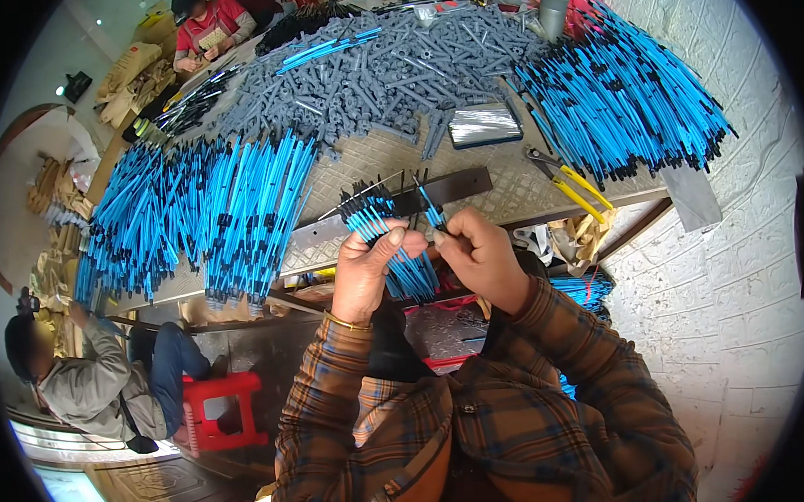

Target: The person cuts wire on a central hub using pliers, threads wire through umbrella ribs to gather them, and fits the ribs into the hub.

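White, rough-textured wall (691,301) runs down the right side of the room, beside a desk (362,154) with a patterned tan top. At its far middle spreads a broad heap of grey plastic parts (367,77), with a few blue rods lying across its far left portion. Large stacks of blue-and-black rods flank it: the left stack (158,217) along the near left edge, the right stack (624,98) by the wall. Between the heap and the near edge, right of centre, sits a dark tray (487,141) of thin silvery pins, with yellow-handled pliers (579,189) to its right.

At the near edge, in the middle, the person's left grip (362,271) is clamped round a bundle of blue-and-black rods (412,277), its tips pointing away. Just to the right, the right grip (483,258) is pinched together on the near end of a slim rod (431,207). Beyond both lies a dark flat bar (462,185).

On the left, a co-worker in a grey jacket (94,390) sits by a red stool (225,407); another, in red (208,31), works at the far left.
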`<state>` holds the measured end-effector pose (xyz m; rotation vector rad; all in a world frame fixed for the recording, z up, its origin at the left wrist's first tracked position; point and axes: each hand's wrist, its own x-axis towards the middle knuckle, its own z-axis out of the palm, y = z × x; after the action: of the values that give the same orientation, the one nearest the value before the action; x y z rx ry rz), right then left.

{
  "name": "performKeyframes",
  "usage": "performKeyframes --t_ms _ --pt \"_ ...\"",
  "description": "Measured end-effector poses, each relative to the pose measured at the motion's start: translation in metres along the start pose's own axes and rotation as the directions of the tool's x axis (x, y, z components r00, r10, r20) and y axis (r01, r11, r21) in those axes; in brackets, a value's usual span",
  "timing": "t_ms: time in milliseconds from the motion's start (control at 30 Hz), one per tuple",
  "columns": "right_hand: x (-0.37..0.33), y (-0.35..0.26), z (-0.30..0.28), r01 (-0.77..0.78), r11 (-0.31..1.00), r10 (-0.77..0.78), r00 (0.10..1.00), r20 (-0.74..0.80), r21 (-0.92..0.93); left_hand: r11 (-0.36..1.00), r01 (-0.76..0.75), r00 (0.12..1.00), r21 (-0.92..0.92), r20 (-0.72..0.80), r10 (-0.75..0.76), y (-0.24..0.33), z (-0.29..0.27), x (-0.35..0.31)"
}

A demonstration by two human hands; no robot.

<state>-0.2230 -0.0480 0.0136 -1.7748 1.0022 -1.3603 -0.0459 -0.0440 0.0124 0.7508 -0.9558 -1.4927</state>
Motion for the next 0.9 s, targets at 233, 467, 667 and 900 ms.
performKeyframes --t_ms 233,467,667,900 --pt "0.011 0.004 0.006 0.044 0.998 -0.043 0.999 -0.009 0.048 0.999 -0.033 0.999 0.024 0.027 0.033 0.0 0.002 0.001" --pt "0.021 0.032 0.027 0.075 0.915 -0.061 0.997 -0.047 0.396 0.999 -0.047 0.999 0.004 -0.003 0.047 -0.002 0.006 0.002" --pt "0.022 0.018 0.009 0.04 0.987 -0.041 0.999 0.002 0.155 0.998 -0.039 0.999 -0.04 -0.026 0.038 0.003 0.008 0.001" --pt "0.024 0.026 0.01 0.181 0.982 -0.179 0.983 -0.035 0.063 0.998 -0.061 0.998 -0.031 0.03 0.062 0.0 0.007 0.004"
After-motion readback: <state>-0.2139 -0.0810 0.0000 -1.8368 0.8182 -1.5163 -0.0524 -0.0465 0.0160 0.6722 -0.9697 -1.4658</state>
